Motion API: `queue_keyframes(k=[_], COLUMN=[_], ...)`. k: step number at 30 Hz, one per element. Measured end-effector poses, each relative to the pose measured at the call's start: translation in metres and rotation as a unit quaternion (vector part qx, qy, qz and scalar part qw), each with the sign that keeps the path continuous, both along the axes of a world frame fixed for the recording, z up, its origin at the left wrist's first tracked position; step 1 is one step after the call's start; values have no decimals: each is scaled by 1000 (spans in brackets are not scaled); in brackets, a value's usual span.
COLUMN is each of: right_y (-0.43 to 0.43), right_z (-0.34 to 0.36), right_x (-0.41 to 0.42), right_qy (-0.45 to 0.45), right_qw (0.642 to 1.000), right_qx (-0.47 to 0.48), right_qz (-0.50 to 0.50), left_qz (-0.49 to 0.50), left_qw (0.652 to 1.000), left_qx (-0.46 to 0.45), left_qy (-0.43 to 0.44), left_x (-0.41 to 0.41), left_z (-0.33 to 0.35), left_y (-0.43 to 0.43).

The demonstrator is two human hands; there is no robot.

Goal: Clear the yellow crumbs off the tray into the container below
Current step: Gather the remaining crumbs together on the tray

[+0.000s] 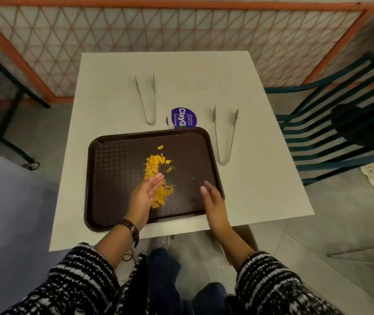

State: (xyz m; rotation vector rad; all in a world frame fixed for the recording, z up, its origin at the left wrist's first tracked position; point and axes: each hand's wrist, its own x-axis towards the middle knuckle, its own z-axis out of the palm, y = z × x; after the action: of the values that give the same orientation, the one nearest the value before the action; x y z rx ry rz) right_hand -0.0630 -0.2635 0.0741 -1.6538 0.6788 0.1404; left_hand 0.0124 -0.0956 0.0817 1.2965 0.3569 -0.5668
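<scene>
A dark brown tray (117, 169) sits on the white table (113, 92) at the centre of the frame, its near edge close to the table's near edge. The yellow crumbs (156, 165) lie in a loose streak in the tray's middle, the long axis running from the lower centre up toward the far edge, with one stray bit at the top. The left hand (144, 196) stands on edge at the streak's near end, fingers (156, 179) straight and together, holding nothing. The right hand (213, 197) hovers flat over the tray's lower right, open and empty. Beyond the tray lie a purple ClayGo lid (183, 117) and two metal tongs (147, 98), (224, 135).
</scene>
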Motion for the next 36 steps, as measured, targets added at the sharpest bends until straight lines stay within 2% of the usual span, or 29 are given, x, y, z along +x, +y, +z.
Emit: queue_keyframes(k=[2,4,7,13,16,18,21,25,28,36], right_y=[20,33,50,68,70,69,67,65,63,84], right_z=[-20,-43,-61,-72,-81,-88,-96,-98,-96,-91], right_x=[17,30,45,80,86,88,100,119,122,108], right_qy=[-6,-9,-7,-16,-62,-92,-103,-63,-58,-111], right_qw=[985,939,873,790,734,715,709,755,766,721], right_qx=[-112,-225,-329,-428,-447,-445,-469,-470,-463,-462], right_qz=[135,261,359,439,507,531,517,453,441,505], left_qz=[-6,-6,19,57,61,62,63,54,67,88], left_qw=[1000,1000,999,997,996,995,993,993,991,988], left_qx=[19,29,31,37,43,52,60,78,73,75], left_qy=[-7,-1,15,42,48,62,81,71,86,100], left_x=[20,34,47,63,68,70,72,73,75,81], left_z=[-7,-15,-25,-38,-42,-44,-46,-52,-52,-43], left_y=[22,40,58,71,72,73,74,74,74,68])
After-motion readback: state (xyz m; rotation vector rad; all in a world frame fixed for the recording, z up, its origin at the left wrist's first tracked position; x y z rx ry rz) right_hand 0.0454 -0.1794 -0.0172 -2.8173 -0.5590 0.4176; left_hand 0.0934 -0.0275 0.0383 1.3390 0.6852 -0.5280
